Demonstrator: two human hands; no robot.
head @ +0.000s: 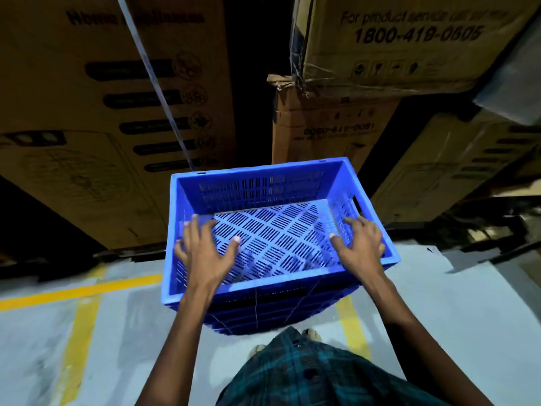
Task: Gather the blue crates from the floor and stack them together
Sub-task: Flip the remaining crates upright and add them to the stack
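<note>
The top blue crate point(263, 183) sits on a stack of blue crates point(263, 315) on the floor, right in front of me. It is empty, with a slotted bottom and slotted walls. My left hand point(205, 253) is inside it with fingers spread against the left wall. My right hand point(361, 247) lies spread over the right wall, thumb and forefinger inside, outer fingers over the rim. Neither hand is closed around the crate.
Tall cardboard boxes point(111, 121) stand close behind the stack, with more boxes point(380, 45) piled at the right and a dark gap between them. The grey floor point(439, 303) has yellow lines point(76, 291). My feet are just behind the stack.
</note>
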